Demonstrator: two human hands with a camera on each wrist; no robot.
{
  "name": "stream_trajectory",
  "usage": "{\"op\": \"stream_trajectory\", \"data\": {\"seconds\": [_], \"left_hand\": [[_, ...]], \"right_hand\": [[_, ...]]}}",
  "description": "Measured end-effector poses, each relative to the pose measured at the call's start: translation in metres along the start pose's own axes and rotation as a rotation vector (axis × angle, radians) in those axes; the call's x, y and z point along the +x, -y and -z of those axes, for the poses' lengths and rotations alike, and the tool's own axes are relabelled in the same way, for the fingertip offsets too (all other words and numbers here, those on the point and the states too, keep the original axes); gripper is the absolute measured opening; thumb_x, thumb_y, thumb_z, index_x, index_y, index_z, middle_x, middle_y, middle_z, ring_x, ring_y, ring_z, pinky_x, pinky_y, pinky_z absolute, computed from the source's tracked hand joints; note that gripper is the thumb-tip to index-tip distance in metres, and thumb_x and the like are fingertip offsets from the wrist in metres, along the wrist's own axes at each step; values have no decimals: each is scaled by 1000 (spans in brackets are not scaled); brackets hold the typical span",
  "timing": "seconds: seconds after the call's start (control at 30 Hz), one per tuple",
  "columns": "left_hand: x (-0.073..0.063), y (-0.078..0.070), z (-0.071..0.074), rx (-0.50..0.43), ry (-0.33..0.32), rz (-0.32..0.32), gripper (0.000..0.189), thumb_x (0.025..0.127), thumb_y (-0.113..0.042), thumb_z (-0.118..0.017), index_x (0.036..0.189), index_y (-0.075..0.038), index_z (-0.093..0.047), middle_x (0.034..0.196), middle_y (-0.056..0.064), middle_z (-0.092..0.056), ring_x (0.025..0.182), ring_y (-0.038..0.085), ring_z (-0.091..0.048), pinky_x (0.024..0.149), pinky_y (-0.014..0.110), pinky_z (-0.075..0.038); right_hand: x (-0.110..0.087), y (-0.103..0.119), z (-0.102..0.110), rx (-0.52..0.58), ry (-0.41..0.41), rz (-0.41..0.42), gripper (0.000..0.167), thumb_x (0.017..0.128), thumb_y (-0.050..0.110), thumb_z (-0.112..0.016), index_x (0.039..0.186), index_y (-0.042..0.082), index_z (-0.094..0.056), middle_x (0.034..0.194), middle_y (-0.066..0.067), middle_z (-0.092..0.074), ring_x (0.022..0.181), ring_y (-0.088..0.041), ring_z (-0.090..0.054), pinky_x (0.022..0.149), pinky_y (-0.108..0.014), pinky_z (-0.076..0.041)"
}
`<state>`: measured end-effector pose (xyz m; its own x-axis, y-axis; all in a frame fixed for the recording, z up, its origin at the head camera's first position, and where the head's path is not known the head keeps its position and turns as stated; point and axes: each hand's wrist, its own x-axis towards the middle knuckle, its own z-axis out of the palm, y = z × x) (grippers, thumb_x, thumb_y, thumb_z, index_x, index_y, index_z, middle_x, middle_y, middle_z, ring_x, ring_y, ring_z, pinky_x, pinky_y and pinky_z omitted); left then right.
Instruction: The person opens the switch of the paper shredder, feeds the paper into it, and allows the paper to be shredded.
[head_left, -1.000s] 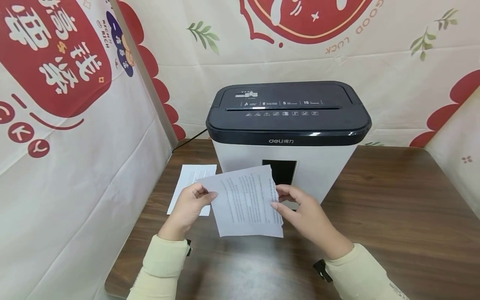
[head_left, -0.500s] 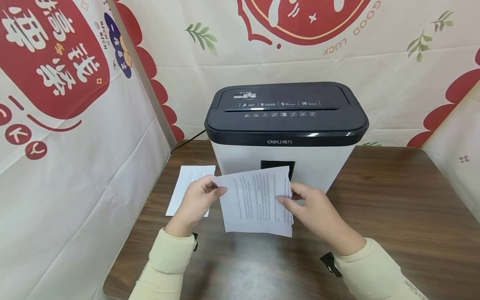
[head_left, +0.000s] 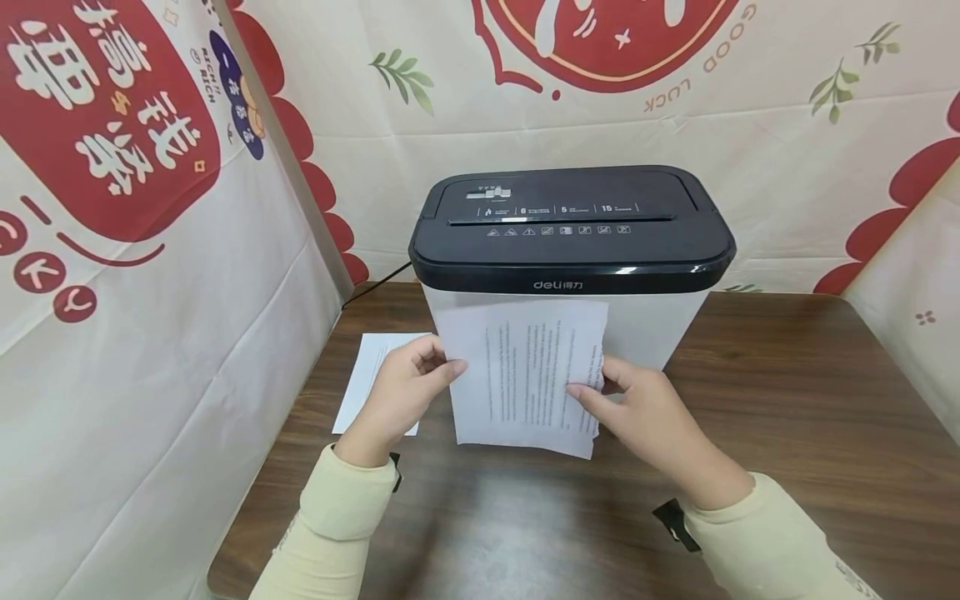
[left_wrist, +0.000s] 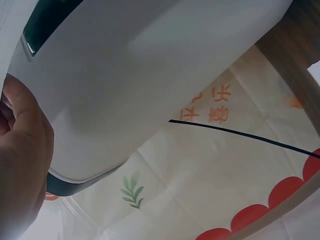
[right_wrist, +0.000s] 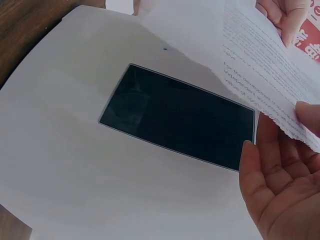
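Note:
A printed sheet of paper with a torn right edge is held up in front of the paper shredder. My left hand pinches its left edge between thumb and fingers. The right hand pinches the torn right edge, thumb on the printed face. In the right wrist view the ragged edge of the paper hangs beside the shredder's dark window, with the right hand beneath it. The left wrist view has the left hand beside the shredder's pale body.
Another printed sheet lies on the wooden table, left of the shredder and partly behind the left hand. A black cord runs from the shredder's left side. Patterned cloth hangs behind and along the sides.
Both hands have moved the paper to the right and up, toward the shredder's front. The sheet stands straighter and now covers the window in the head view. Both grips stay on its edges.

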<state>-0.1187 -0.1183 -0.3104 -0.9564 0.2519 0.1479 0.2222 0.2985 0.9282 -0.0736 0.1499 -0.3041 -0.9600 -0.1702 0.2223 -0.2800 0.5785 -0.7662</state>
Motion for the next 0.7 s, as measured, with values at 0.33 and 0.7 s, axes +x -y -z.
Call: {"op": "stream_trajectory", "data": {"seconds": [0.33,0.7], "left_hand": [[1,-22,-4,48,-27,-27,9,90,-11,-66,92,-2,-65,84,6,-65,77,16,-55,71,30,-46],[8,-44,-4,61,-50,-75,9,89,-10,-66,93,-3,-67,83,7,-66,77,18,-57,71,30,-47]], "right_hand": [[-1,7,13,9,-30,-50,21,88,11,-70,106,1,-69,93,-11,-73,77,-14,-69,58,-24,-52],[3,15,31,13,-29,-47,28,89,16,-70,113,1,-68,100,-12,-73,82,-16,-70,61,-22,-51]]}}
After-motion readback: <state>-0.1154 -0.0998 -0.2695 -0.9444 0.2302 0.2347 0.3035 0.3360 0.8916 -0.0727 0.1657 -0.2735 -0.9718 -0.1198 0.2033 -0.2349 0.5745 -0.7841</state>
